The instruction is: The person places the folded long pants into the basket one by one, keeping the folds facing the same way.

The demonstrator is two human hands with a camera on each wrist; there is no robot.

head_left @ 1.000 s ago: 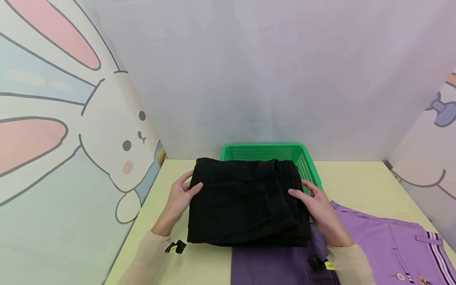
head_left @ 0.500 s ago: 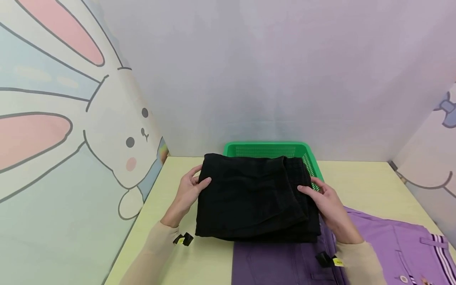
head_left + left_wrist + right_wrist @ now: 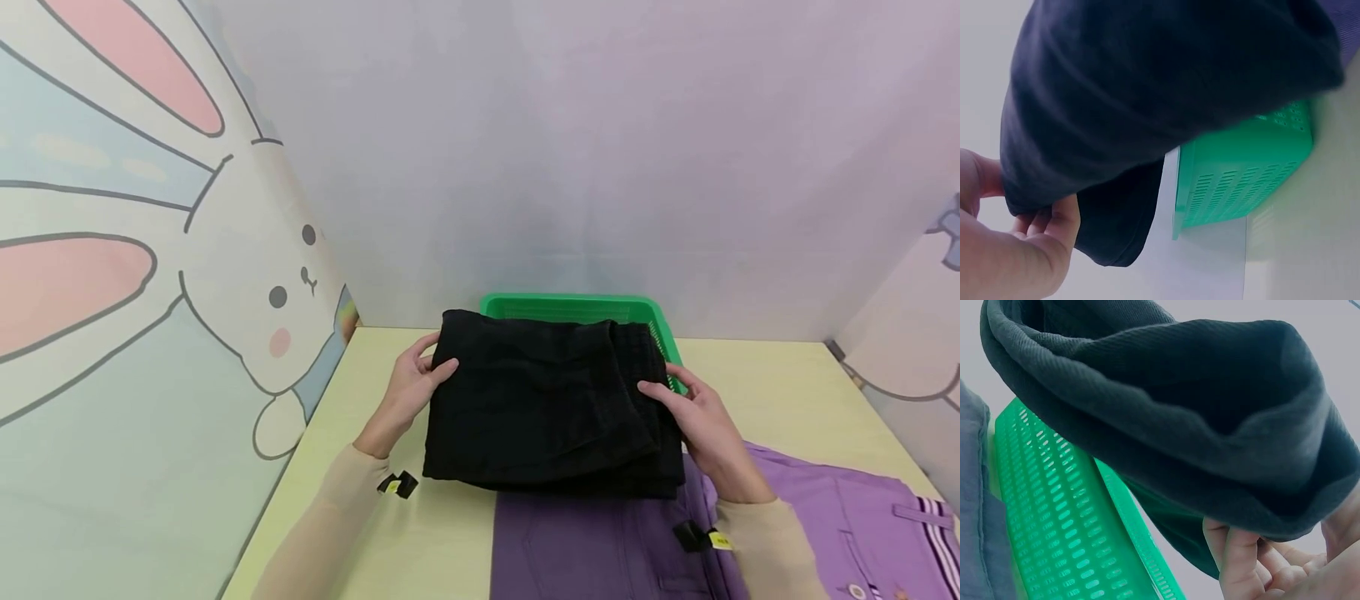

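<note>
One pale table (image 3: 750, 379), rabbit-printed wall (image 3: 232, 287) alongside, is bearing two purple garments (image 3: 836, 500); left hand (image 3: 408, 387), right hand (image 3: 697, 408): fingers are pinching folded black garment (image 3: 536, 400), partly masking green basket (image 3: 566, 307).

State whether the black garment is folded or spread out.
Folded: the black garment makes a rough rectangle, and the right wrist view shows its layers stacked.

Long, plain beige sleeves cover the forearms, the left sleeve (image 3: 330, 517) at lower left of the head view, the right sleeve (image 3: 772, 550) at lower right. Each ends at the wrist, leaving the hands (image 3: 408, 387) bare. By each cuff sits a small, angular black block (image 3: 407, 484) with a bright yellow label (image 3: 720, 541), its dark marks too small to read.
</note>
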